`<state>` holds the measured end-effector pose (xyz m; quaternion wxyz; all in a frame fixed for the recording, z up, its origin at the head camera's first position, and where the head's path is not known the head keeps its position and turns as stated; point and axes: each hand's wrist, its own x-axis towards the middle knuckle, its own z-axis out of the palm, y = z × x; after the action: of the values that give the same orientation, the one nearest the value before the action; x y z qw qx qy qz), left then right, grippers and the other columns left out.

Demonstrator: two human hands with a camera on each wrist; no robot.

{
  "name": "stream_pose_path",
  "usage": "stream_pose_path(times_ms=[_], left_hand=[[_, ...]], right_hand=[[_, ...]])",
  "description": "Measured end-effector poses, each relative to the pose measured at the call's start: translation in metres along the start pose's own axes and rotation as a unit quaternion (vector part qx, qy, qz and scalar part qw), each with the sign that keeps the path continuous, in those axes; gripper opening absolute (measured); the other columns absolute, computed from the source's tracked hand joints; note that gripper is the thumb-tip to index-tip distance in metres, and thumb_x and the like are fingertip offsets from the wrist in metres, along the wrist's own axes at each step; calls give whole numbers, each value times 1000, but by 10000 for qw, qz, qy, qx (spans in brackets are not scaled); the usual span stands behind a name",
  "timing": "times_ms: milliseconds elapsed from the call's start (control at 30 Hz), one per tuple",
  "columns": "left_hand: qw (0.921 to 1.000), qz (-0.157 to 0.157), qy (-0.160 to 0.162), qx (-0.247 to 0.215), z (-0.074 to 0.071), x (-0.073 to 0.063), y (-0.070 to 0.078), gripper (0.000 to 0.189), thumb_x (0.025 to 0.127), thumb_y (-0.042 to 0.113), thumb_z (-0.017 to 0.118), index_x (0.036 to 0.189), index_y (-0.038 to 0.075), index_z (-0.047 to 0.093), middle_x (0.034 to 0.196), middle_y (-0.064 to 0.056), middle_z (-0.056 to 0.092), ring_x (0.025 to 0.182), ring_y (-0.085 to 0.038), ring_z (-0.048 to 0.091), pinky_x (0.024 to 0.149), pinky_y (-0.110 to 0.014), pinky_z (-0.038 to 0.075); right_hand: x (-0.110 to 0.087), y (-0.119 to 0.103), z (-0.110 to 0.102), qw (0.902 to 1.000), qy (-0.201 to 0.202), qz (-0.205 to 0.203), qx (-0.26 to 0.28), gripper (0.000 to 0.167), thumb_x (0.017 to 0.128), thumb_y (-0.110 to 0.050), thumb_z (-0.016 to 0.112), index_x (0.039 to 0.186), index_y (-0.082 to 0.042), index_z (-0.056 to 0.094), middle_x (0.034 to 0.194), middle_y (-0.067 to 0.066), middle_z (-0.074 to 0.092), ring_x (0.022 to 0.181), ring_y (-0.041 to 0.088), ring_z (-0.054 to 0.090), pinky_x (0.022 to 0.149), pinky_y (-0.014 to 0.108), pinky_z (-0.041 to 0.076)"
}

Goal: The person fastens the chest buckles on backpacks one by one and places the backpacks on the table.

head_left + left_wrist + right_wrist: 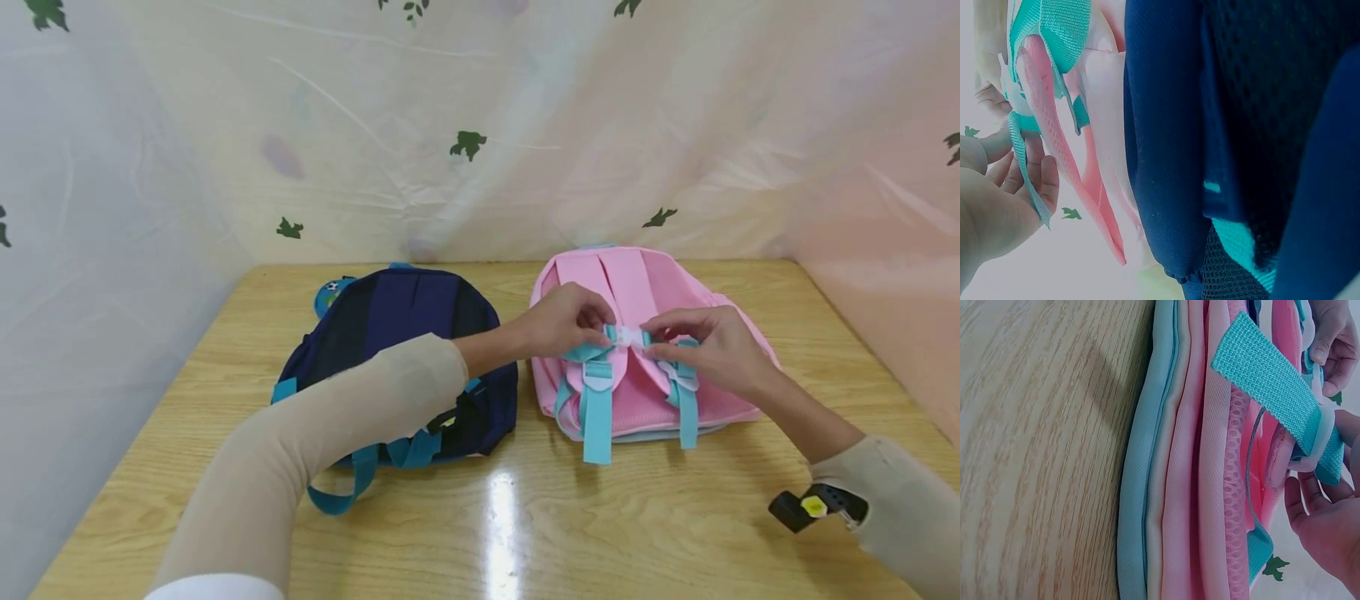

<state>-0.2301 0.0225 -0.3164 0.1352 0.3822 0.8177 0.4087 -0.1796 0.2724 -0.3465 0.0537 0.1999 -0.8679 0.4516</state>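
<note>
A pink backpack [660, 275] lies on the table with its shoulder straps facing up. Between the two hands a small white buckle [628, 336] sits on the turquoise chest strap [1022, 122], level with the pink shoulder straps. My left hand [558, 321] pinches the webbing at the buckle's left side, a loose strap end hanging by its fingers. From the other side, my right hand [712, 346] pinches the strap close to the buckle with thumb and fingers. Turquoise webbing tails [597, 425] hang from white adjusters [1319, 440]. Fingers partly hide the buckle, so its catch cannot be made out.
A dark blue backpack [412, 304] with teal straps lies to the left, under the left forearm. One teal strap loop [337, 502] trails onto the wooden table [420, 550]. Behind stands a pale curtain [360, 167] with leaf prints. A black wrist camera [817, 507] hangs at the right sleeve.
</note>
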Motion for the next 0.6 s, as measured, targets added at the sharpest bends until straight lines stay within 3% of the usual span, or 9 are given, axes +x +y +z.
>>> stream_pose_path(times_ms=[600], left_hand=[[10000, -28, -23, 80, 1, -1, 0, 20, 94, 2, 75, 112, -6, 74, 95, -15, 69, 83, -17, 58, 77, -14, 48]], right_hand=[[1, 2, 3, 9995, -63, -278, 121, 24, 85, 7, 80, 109, 5, 77, 92, -7, 77, 84, 5, 65, 72, 15, 52]])
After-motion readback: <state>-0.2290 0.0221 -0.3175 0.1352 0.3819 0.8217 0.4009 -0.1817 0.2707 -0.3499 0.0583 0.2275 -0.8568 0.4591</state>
